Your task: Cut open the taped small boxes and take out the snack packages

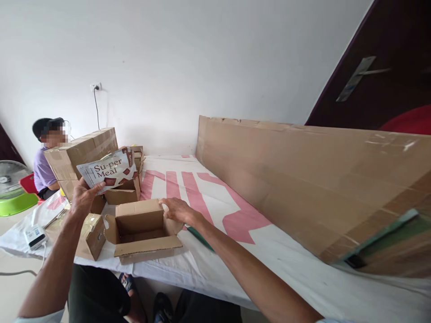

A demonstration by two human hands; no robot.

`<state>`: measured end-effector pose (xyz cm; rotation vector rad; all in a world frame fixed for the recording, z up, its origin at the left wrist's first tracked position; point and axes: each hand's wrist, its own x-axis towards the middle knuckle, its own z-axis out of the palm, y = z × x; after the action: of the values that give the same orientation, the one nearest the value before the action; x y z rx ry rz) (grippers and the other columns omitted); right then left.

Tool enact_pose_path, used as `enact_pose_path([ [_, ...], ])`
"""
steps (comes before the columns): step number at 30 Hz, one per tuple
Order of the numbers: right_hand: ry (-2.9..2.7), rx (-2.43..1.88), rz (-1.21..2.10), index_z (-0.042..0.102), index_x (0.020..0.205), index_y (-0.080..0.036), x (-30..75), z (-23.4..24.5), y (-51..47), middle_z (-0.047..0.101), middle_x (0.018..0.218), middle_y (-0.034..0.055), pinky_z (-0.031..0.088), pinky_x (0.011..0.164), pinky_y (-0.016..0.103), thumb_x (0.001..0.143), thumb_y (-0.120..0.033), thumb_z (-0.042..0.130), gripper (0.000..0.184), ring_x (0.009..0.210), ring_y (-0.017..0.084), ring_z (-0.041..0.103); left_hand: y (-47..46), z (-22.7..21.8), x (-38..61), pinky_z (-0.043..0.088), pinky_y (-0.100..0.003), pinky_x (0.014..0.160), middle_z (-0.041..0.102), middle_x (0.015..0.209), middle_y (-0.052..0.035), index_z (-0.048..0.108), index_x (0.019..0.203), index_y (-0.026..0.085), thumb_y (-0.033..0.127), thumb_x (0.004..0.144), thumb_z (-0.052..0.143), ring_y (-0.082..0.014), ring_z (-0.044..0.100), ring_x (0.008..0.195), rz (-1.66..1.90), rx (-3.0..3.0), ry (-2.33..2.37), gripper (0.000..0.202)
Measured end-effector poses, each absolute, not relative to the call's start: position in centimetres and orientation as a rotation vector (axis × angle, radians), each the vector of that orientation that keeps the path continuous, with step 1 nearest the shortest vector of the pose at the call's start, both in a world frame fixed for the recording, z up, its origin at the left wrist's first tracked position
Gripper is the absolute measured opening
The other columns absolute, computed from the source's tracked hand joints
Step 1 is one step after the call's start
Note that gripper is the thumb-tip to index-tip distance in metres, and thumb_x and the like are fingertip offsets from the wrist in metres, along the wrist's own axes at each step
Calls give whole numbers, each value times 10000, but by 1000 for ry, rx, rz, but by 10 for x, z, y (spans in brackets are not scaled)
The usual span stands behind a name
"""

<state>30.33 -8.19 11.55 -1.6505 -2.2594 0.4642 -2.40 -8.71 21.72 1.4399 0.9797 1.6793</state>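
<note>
A white and brown food pouch [111, 169], printed "Su-per Meal", is gripped at its lower left corner by my left hand [86, 194], raised above the boxes. Below and to the right stands an open cardboard box [148, 247] with its flaps folded out; the part of its inside that shows is bare. My right hand [177, 210] is closed on the right-hand flap of that box, the thumb near its back corner. Just left of the open box sits another cardboard box [92, 237] with tape on it, partly behind my left forearm.
Stacked cardboard boxes [84, 150] rise at the back left, hiding part of a seated person [45, 166] in a cap. A long cardboard sheet [286, 179] stands along the right. A small white device [35, 236] with a cable lies at the table's left edge. A green object [201, 237] lies beneath my right forearm.
</note>
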Motion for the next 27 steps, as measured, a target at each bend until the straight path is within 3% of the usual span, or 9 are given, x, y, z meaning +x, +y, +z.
enact_pose_path([
  [4,-2252,-1652,474,784,1207,-193,317,119,-97,779,1250,118,482,914,308,792,-99,637,450,1168,296,695,-92,214,-27,658,-423,912,847,1095,-121,776,1103,150,449,538,1049,-304,798,993,1715,1439,964,694],
  [9,-2263,-1619,610,807,1102,-174,340,122,-113,810,1025,92,489,816,288,778,-107,630,375,978,263,732,-89,219,-33,671,-420,896,848,1098,-118,782,1116,161,436,548,1047,-303,808,974,1754,1454,940,685],
  [15,-2020,-1682,495,772,1272,-195,340,136,-117,757,1300,158,511,985,386,913,-333,682,395,1220,334,694,-83,215,-25,672,-449,901,859,1055,-132,775,1067,149,446,503,1062,-328,813,956,1669,1469,971,699],
  [20,-1823,-1053,897,597,1500,-232,316,147,-99,624,1514,156,595,865,358,860,-505,785,720,1175,268,680,-77,201,-2,646,-481,957,862,986,-138,778,1056,136,424,598,1030,-343,820,961,1344,1564,899,597],
  [22,-1779,-841,1013,627,1435,-235,305,147,-88,673,1444,126,601,883,358,785,-542,854,755,1127,247,688,-75,195,7,635,-489,969,861,1016,-145,780,1080,136,431,650,1005,-352,818,986,1218,1615,868,568],
  [24,-1716,-728,1084,691,1287,-216,296,144,-78,755,1242,90,606,854,351,731,-561,893,685,1028,228,699,-73,192,13,625,-491,978,859,1047,-145,773,1103,138,441,679,989,-352,814,1004,1154,1647,845,564],
  [27,-1584,-714,1129,734,1070,-209,288,138,-68,768,1013,56,592,671,311,694,-594,904,565,864,208,688,-70,193,18,610,-481,995,858,1016,-134,763,1091,139,442,694,981,-336,812,992,1111,1670,834,544],
])
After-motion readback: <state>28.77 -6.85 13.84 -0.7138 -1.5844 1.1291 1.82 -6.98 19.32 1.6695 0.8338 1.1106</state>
